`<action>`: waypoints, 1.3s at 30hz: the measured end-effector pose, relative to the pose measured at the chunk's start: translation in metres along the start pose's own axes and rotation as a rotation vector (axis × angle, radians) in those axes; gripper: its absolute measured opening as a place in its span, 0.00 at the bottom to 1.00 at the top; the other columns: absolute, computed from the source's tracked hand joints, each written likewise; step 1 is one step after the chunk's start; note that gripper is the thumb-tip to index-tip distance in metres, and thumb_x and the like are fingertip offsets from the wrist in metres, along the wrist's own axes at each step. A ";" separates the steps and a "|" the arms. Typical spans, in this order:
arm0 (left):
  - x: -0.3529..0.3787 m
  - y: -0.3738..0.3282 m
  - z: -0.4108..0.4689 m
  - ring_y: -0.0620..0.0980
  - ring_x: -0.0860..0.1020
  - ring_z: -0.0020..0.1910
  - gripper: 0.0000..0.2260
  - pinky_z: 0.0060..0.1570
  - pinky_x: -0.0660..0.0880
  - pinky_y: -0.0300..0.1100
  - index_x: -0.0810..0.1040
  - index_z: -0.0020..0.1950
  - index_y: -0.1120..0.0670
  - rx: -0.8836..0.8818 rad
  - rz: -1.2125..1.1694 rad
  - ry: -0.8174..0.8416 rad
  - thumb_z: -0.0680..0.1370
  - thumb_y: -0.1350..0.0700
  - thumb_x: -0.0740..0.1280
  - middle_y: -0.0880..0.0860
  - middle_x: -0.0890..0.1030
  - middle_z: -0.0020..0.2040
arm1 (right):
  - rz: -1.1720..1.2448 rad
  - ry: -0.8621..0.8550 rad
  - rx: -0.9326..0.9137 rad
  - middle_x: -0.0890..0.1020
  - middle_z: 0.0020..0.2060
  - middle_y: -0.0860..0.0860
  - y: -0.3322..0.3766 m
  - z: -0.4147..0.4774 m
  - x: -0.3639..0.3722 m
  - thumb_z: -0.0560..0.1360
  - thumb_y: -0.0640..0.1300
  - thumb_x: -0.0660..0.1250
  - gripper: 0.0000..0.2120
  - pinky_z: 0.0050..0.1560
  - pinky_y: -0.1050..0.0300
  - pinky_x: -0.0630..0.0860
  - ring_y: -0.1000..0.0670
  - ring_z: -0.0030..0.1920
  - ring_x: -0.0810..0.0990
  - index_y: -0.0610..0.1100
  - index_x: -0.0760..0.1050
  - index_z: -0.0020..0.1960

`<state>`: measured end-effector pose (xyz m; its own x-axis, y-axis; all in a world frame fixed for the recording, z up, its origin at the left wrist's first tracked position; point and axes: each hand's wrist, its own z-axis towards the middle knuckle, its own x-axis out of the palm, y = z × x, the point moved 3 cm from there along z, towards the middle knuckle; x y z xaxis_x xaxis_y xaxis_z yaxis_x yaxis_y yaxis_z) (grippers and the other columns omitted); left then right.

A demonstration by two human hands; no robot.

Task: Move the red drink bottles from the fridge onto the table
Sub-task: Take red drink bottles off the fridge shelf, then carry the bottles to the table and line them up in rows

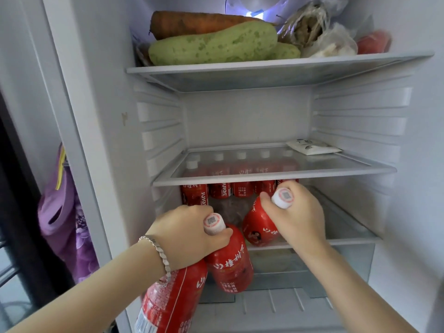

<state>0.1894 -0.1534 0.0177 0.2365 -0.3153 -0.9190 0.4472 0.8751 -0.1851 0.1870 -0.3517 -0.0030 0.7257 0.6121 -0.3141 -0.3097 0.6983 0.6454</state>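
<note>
The left hand [189, 234] grips the near red bottle [230, 263] by the neck just below its white cap. The right hand [298, 215] grips the tilted red bottle [258, 224] likewise, probably because the neck is narrowest and lets each bottle clear the glass shelf [264, 175] above. A third red bottle [170, 301] hangs under the left wrist, its hold hidden; a row of red bottles [241, 189] stands far inside the fridge [240, 116], and the table is not in view.
</note>
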 end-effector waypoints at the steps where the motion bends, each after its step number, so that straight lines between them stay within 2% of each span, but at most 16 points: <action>1: -0.002 -0.001 -0.004 0.41 0.77 0.36 0.19 0.37 0.76 0.37 0.71 0.38 0.46 -0.012 0.018 -0.021 0.68 0.31 0.58 0.43 0.79 0.38 | -0.059 0.052 -0.074 0.73 0.28 0.57 0.009 0.001 0.000 0.67 0.52 0.68 0.12 0.29 0.66 0.61 0.59 0.30 0.71 0.53 0.65 0.33; 5: -0.011 -0.004 -0.037 0.41 0.73 0.30 0.19 0.28 0.64 0.32 0.66 0.34 0.46 -0.120 0.077 -0.101 0.68 0.31 0.57 0.41 0.74 0.32 | -0.225 0.328 -0.316 0.73 0.28 0.55 0.045 -0.003 -0.003 0.68 0.53 0.67 0.13 0.27 0.62 0.61 0.56 0.29 0.71 0.49 0.67 0.32; 10: -0.021 -0.003 -0.118 0.45 0.74 0.31 0.22 0.32 0.68 0.39 0.65 0.32 0.48 -0.342 0.133 -0.192 0.62 0.29 0.52 0.45 0.74 0.29 | -0.192 0.690 -0.521 0.72 0.28 0.55 0.091 -0.044 0.002 0.68 0.55 0.65 0.15 0.27 0.59 0.59 0.54 0.31 0.70 0.50 0.64 0.30; 15: -0.022 -0.003 -0.228 0.40 0.68 0.26 0.21 0.25 0.59 0.33 0.63 0.32 0.45 -0.600 0.245 -0.172 0.62 0.28 0.50 0.44 0.72 0.28 | -0.004 0.910 -0.695 0.74 0.32 0.55 0.126 -0.127 0.011 0.68 0.57 0.65 0.14 0.29 0.60 0.62 0.49 0.36 0.75 0.52 0.65 0.32; 18: -0.026 -0.008 -0.307 0.40 0.67 0.25 0.22 0.24 0.59 0.34 0.64 0.34 0.47 -0.752 0.330 -0.144 0.64 0.29 0.52 0.44 0.70 0.27 | 0.092 1.041 -0.810 0.73 0.32 0.56 0.153 -0.192 0.013 0.69 0.57 0.64 0.10 0.31 0.59 0.62 0.50 0.37 0.74 0.53 0.67 0.37; 21: -0.038 -0.021 -0.392 0.41 0.67 0.24 0.22 0.23 0.60 0.33 0.65 0.38 0.48 -0.905 0.419 -0.136 0.65 0.29 0.52 0.44 0.69 0.26 | 0.182 1.151 -0.890 0.70 0.32 0.56 0.187 -0.261 0.005 0.68 0.56 0.65 0.10 0.34 0.58 0.62 0.50 0.39 0.71 0.54 0.65 0.37; 24: -0.056 -0.043 -0.482 0.46 0.69 0.26 0.19 0.25 0.62 0.35 0.63 0.38 0.47 -1.078 0.463 -0.141 0.68 0.31 0.55 0.45 0.69 0.28 | 0.272 1.262 -1.017 0.73 0.39 0.55 0.226 -0.336 -0.015 0.69 0.55 0.64 0.08 0.38 0.57 0.64 0.48 0.44 0.75 0.54 0.65 0.39; 27: -0.074 -0.077 -0.572 0.49 0.70 0.29 0.17 0.27 0.62 0.36 0.62 0.40 0.47 -1.231 0.534 -0.146 0.70 0.33 0.56 0.46 0.71 0.32 | 0.322 1.320 -1.200 0.77 0.44 0.52 0.270 -0.411 -0.047 0.70 0.55 0.64 0.07 0.41 0.58 0.65 0.46 0.50 0.77 0.54 0.70 0.43; 30: -0.090 -0.121 -0.669 0.52 0.76 0.35 0.17 0.33 0.66 0.38 0.64 0.42 0.48 -1.364 0.579 -0.126 0.71 0.35 0.57 0.49 0.80 0.38 | 0.408 1.325 -1.352 0.79 0.48 0.51 0.322 -0.489 -0.095 0.70 0.58 0.64 0.11 0.41 0.59 0.65 0.46 0.48 0.78 0.53 0.73 0.49; 33: -0.105 -0.180 -0.765 0.51 0.79 0.39 0.16 0.35 0.68 0.38 0.64 0.42 0.48 -1.489 0.637 -0.095 0.72 0.36 0.58 0.50 0.81 0.42 | 0.505 1.375 -1.459 0.80 0.50 0.51 0.371 -0.570 -0.160 0.72 0.58 0.64 0.13 0.41 0.59 0.69 0.47 0.47 0.77 0.53 0.74 0.52; 36: -0.118 -0.245 -0.852 0.52 0.80 0.41 0.17 0.38 0.72 0.40 0.68 0.46 0.49 -1.659 0.680 -0.090 0.72 0.35 0.58 0.50 0.81 0.43 | 0.573 1.435 -1.590 0.81 0.51 0.50 0.414 -0.651 -0.234 0.71 0.57 0.63 0.13 0.45 0.56 0.75 0.46 0.48 0.78 0.53 0.74 0.52; 39: -0.126 -0.311 -0.931 0.51 0.80 0.41 0.17 0.36 0.69 0.39 0.64 0.42 0.48 -1.831 0.742 -0.115 0.72 0.35 0.57 0.50 0.81 0.42 | 0.684 1.469 -1.733 0.81 0.49 0.51 0.448 -0.727 -0.311 0.71 0.58 0.62 0.12 0.42 0.58 0.73 0.47 0.45 0.77 0.54 0.74 0.50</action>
<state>-0.7822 -0.0438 -0.1332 0.0048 0.2731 -0.9620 -0.9978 0.0645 0.0133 -0.6242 0.0412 -0.1228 -0.1642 0.0131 -0.9863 -0.8147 -0.5655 0.1281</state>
